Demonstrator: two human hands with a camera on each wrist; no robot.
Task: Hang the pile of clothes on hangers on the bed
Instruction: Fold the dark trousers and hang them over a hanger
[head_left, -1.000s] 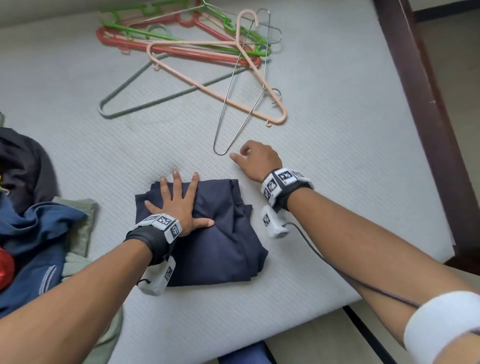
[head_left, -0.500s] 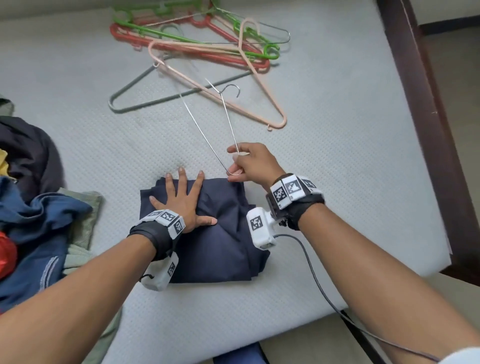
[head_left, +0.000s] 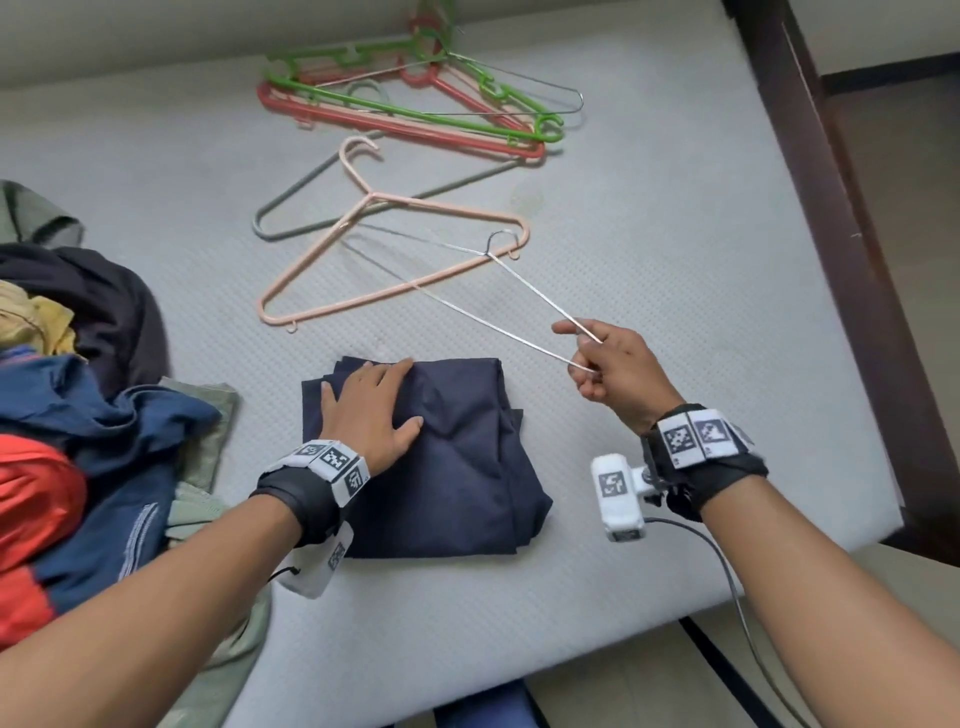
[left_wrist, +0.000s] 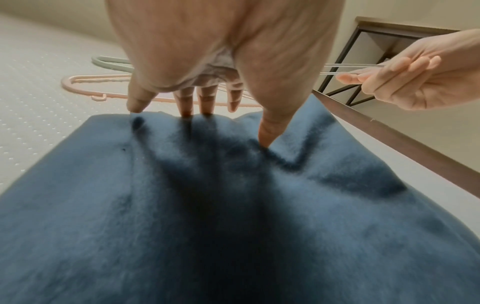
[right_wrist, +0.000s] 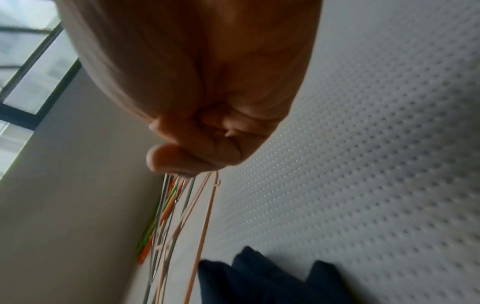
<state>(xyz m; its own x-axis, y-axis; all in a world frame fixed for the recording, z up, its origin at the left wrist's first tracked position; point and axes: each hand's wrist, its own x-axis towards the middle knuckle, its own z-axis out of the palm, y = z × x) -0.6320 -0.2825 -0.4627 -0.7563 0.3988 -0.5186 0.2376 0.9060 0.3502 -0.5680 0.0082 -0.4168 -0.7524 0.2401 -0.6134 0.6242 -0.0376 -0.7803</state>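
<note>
Wire hanger (head_left: 524, 291) in right hand (head_left: 618, 374) (corner grip), left hand (head_left: 369, 410) flat on navy garment (head_left: 457, 467)

Home bedroom. Bare white quilted mattress (head_left: 649, 270) in a dark wood frame (head_left: 821, 218); heap of worn clothes (head_left: 88, 415) at one side, mixed hangers (head_left: 415, 109) strewn near a plain wall; window (right_wrist: 28, 67).

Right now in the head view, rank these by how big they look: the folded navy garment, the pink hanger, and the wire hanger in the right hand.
1. Folded navy garment, largest.
2. Pink hanger and wire hanger: similar span; the wire one is lifted nearer the camera, so unranked.
</note>
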